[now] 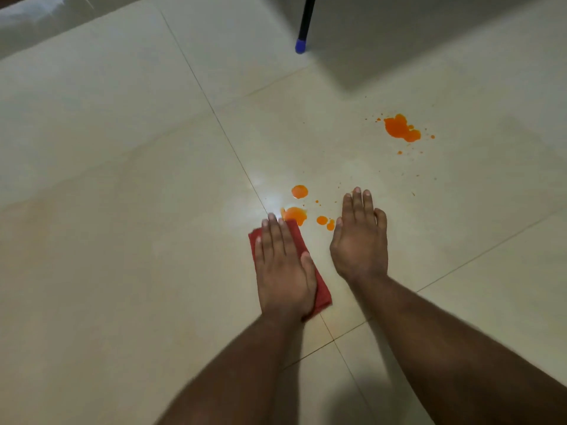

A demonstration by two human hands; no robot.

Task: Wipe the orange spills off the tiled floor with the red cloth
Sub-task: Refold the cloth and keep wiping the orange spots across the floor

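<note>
The floor [129, 210] is laid with large, glossy cream tiles whose smooth glaze throws back soft glare, and thin dark grout lines cross it on the diagonal. The person's left hand [283, 271] lies flat, palm down, on a folded red cloth [322, 291], fingers straight and close together, the thumb laid along the cloth's right side; nothing is gripped, the hand simply presses the cloth to the tile. The cloth is a soft, matte, roughly rectangular pad, a duller red than the spills, and it shows on either side of the hand and at its far tip. It sits just right of a grout line, near the place where four tiles meet. Its far edge touches the nearest orange puddle [296, 213], a wet, shiny blob of uneven outline. Just beyond lies a round orange drop [299, 191], and to the right a pair of small joined drops [325, 222] with fine specks around them. The right hand [359, 240] is also spread flat, fingers straight and relaxed, holding nothing, close beside the small drops; whether it touches the tile cannot be told. Well apart, toward the far right of the same tile, sits the largest orange spill [400, 128], a lobed, thick, bright patch ringed by scattered droplets. At the far side of the floor stands a slim black pole with a rounded blue cap [301, 46] at its foot.
</note>
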